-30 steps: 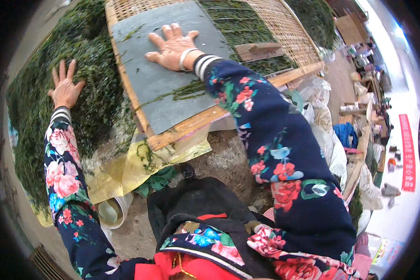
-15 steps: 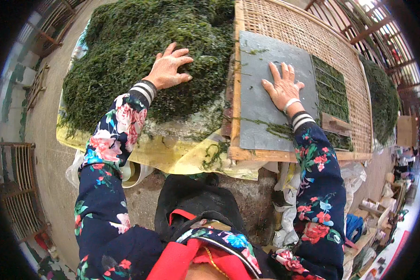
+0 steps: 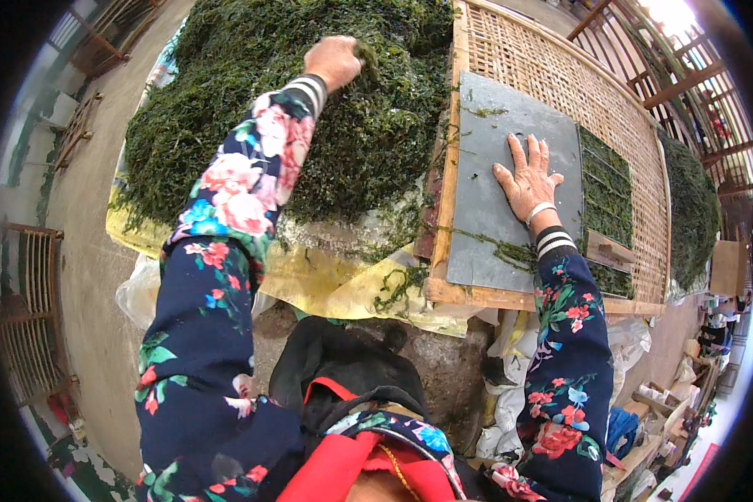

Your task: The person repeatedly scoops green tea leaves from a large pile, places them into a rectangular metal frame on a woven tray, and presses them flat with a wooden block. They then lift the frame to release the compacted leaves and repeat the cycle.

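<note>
A large heap of dark green seaweed (image 3: 326, 142) lies at the left, with my left hand (image 3: 333, 63) at its upper part. Its fingers are closed around a clump of the seaweed, partly hidden under the hand. My right hand (image 3: 529, 177) rests flat on a grey sheet (image 3: 494, 209), fingers spread, holding nothing. Stray green strands lie on the sheet. Beside it on the right, a rectangular patch of seaweed (image 3: 607, 184) is spread on a woven bamboo rack (image 3: 649, 201), crossed by thin bars. A small wooden block (image 3: 609, 251) sits over its near part.
Yellow sheeting (image 3: 326, 280) hangs from the table's near edge under the heap. More seaweed (image 3: 688, 209) is piled beyond the rack at the right. Slatted wooden frames (image 3: 35, 293) stand at the left. Various items, including a blue bundle (image 3: 621, 431), lie at the lower right.
My left hand has moved up and right over the heap, and its spread fingers have closed on seaweed. My right hand stays flat on the sheet; the view has shifted slightly.
</note>
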The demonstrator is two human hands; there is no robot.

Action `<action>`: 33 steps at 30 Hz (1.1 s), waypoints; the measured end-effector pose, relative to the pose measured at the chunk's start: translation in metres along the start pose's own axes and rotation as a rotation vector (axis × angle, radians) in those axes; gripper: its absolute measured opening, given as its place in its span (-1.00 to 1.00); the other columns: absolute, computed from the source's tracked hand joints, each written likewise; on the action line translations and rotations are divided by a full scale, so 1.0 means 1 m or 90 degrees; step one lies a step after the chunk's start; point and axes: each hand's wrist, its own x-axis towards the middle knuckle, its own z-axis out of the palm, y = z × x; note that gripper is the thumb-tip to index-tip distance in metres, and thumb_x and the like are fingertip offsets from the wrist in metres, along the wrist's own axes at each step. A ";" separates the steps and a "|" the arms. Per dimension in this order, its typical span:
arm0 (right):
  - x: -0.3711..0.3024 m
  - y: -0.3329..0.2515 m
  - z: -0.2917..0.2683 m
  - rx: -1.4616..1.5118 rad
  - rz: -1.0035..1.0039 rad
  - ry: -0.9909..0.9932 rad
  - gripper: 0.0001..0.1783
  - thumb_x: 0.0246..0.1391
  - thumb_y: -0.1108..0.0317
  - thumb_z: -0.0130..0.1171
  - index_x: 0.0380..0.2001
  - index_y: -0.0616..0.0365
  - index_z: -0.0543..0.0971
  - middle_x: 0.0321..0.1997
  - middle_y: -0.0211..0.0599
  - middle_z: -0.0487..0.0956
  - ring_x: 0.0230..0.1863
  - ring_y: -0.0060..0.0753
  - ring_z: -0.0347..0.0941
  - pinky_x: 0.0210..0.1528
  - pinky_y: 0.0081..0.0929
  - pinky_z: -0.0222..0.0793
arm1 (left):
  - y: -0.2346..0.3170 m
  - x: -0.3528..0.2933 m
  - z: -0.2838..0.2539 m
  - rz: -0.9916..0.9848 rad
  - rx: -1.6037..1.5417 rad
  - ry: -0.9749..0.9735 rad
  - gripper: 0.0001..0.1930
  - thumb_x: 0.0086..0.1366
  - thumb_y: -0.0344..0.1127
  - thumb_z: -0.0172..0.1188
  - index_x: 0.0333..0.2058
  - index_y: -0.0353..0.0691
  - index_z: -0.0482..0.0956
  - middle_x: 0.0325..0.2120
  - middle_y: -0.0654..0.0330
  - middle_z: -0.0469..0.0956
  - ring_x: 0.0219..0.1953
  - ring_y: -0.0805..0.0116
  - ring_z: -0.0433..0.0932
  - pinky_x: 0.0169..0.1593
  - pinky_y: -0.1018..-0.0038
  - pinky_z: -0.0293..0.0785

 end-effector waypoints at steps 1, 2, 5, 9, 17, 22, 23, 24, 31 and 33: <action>0.000 0.000 0.001 0.002 0.001 0.000 -0.16 0.19 -0.38 -0.10 0.45 -0.32 0.17 0.58 -0.14 -0.03 0.59 0.00 -0.27 0.24 0.71 -0.20 | -0.007 0.001 -0.009 0.025 -0.040 0.075 -0.69 0.22 -0.07 0.28 -0.18 -0.15 0.70 -0.25 0.05 0.69 -0.11 0.07 0.66 0.02 0.18 0.56; 0.000 0.000 0.001 0.004 0.001 0.000 -0.16 0.19 -0.38 -0.09 0.45 -0.32 0.17 0.58 -0.14 -0.03 0.59 0.01 -0.27 0.24 0.72 -0.19 | -0.013 0.005 -0.021 0.034 -0.111 0.117 -0.69 0.18 -0.13 0.34 -0.16 -0.16 0.69 -0.27 0.06 0.69 -0.17 0.04 0.67 -0.02 0.23 0.58; -0.002 -0.002 0.001 0.005 0.001 0.003 -0.17 0.18 -0.37 -0.07 0.44 -0.31 0.19 0.57 -0.14 -0.02 0.59 0.03 -0.27 0.23 0.72 -0.17 | -0.017 0.009 -0.060 -0.008 -0.528 0.168 -0.80 0.25 -0.42 0.22 -0.15 -0.22 0.67 -0.39 0.20 0.67 -0.37 0.41 0.59 -0.24 0.43 0.51; -0.006 -0.009 -0.001 0.003 0.004 0.011 -0.17 0.20 -0.36 -0.07 0.44 -0.27 0.19 0.57 -0.11 -0.01 0.59 0.07 -0.27 0.23 0.72 -0.17 | 0.005 0.001 -0.141 -0.113 -0.923 0.144 -0.91 0.36 -0.41 0.17 -0.21 -0.19 0.63 -0.45 0.27 0.63 -0.42 0.35 0.59 -0.30 0.37 0.56; -0.012 -0.016 -0.003 0.030 0.006 -0.023 -0.17 0.21 -0.36 -0.09 0.45 -0.27 0.18 0.59 -0.08 -0.05 0.59 0.09 -0.27 0.25 0.73 -0.22 | 0.085 -0.071 -0.257 0.198 -0.858 0.326 -0.90 0.42 -0.34 0.13 -0.27 -0.19 0.58 -0.45 0.23 0.61 -0.43 0.34 0.59 -0.31 0.36 0.57; -0.017 -0.022 -0.002 0.030 0.018 -0.023 -0.16 0.21 -0.37 -0.10 0.46 -0.28 0.16 0.59 -0.10 -0.05 0.60 0.08 -0.27 0.26 0.72 -0.22 | 0.081 -0.119 -0.264 0.119 -0.833 0.383 -0.90 0.42 -0.35 0.12 -0.27 -0.21 0.57 -0.45 0.23 0.61 -0.44 0.33 0.59 -0.34 0.36 0.57; -0.017 -0.023 -0.002 0.031 0.017 -0.030 -0.16 0.21 -0.37 -0.10 0.46 -0.28 0.16 0.59 -0.10 -0.05 0.60 0.08 -0.26 0.25 0.73 -0.22 | 0.076 -0.125 -0.261 0.095 -0.834 0.389 -0.90 0.43 -0.35 0.12 -0.27 -0.21 0.57 -0.46 0.22 0.61 -0.45 0.33 0.59 -0.35 0.36 0.57; -0.017 -0.023 -0.003 0.030 0.017 -0.029 -0.16 0.21 -0.38 -0.10 0.46 -0.28 0.16 0.59 -0.10 -0.05 0.60 0.08 -0.26 0.25 0.73 -0.22 | 0.073 -0.130 -0.258 0.073 -0.838 0.395 -0.90 0.43 -0.35 0.12 -0.27 -0.22 0.57 -0.46 0.22 0.61 -0.45 0.33 0.59 -0.36 0.36 0.57; -0.018 -0.021 0.006 0.023 0.018 -0.014 -0.13 0.18 -0.42 -0.11 0.46 -0.28 0.16 0.59 -0.10 -0.05 0.59 0.09 -0.26 0.24 0.73 -0.20 | 0.051 -0.147 -0.208 -0.107 -0.901 0.368 -0.89 0.43 -0.36 0.11 -0.26 -0.24 0.55 -0.46 0.21 0.60 -0.47 0.33 0.59 -0.41 0.36 0.56; -0.015 -0.019 0.008 0.020 0.024 -0.047 -0.12 0.17 -0.42 -0.11 0.46 -0.27 0.16 0.59 -0.10 -0.05 0.59 0.10 -0.26 0.24 0.73 -0.20 | 0.055 -0.148 -0.190 -0.144 -0.928 0.346 -0.89 0.44 -0.36 0.10 -0.26 -0.25 0.55 -0.46 0.21 0.60 -0.47 0.33 0.59 -0.42 0.37 0.56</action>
